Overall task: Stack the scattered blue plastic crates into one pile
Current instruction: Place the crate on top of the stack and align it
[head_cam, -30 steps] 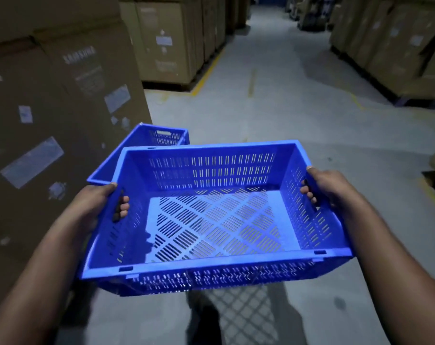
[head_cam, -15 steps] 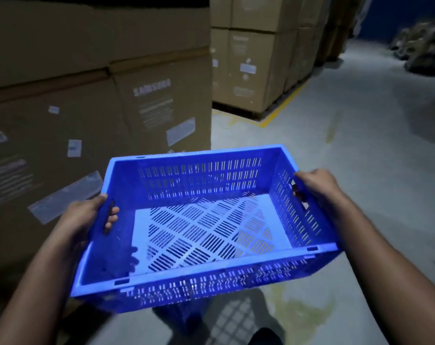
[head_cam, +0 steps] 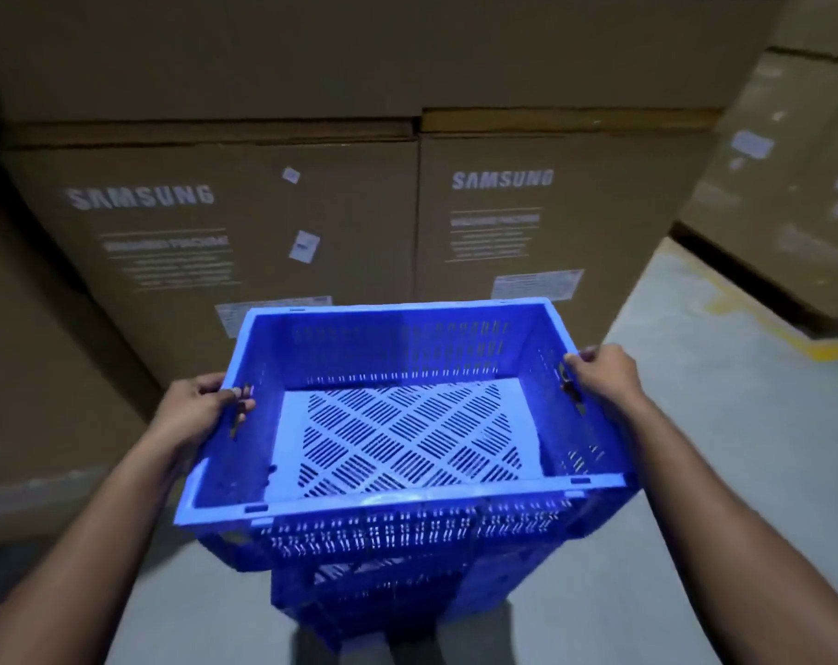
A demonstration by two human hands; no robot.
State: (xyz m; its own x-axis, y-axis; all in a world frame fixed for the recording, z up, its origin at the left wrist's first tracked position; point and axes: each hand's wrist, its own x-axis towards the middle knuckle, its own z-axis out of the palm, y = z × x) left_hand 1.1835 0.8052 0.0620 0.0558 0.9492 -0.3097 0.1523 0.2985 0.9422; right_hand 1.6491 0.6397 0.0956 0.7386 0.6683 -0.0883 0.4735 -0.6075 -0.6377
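Markings: "SAMSUNG" reads in pale capitals on the left carton (head_cam: pixel 206 242) and on the right carton (head_cam: pixel 541 218); the smaller print beneath each is blurred and unreadable.
Labels: a white sticker (head_cam: pixel 304 246) sits on the left carton; a printed label (head_cam: pixel 537 284) sits low on the right carton, text illegible.
Held crate (head_cam: pixel 407 424): blue slotted plastic, open top up, nothing inside; it is at centre, near the viewer, above the floor (head_cam: pixel 719 424).
Lower crates (head_cam: pixel 388 592): blue slotted walls show directly beneath the held crate; whether they touch it cannot be told.
Left hand (head_cam: pixel 201 410): grips the left end wall, fingers curled through the handle slot.
Right hand (head_cam: pixel 604 376): grips the right end wall at its handle slot.
Far right: more cartons (head_cam: pixel 791 184), stickers blurred.
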